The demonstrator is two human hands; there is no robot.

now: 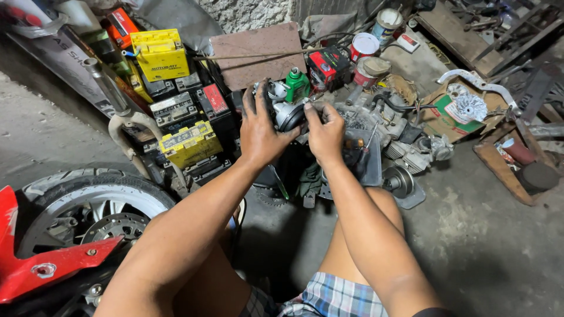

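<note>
Hands, left hand (258,132) and right hand (325,134), both gripping grey engine part (289,114), green bottle (297,84) just behind.

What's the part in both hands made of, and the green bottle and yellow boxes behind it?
Engine part, held by left hand and right hand: looks like cast metal, dull grey with a soft sheen; alloy unclear. Green bottle: probably plastic, glossy uniform colour, moulded cap. Yellow battery boxes: seemingly moulded plastic, matte, ribbed tops, dusty.
</note>
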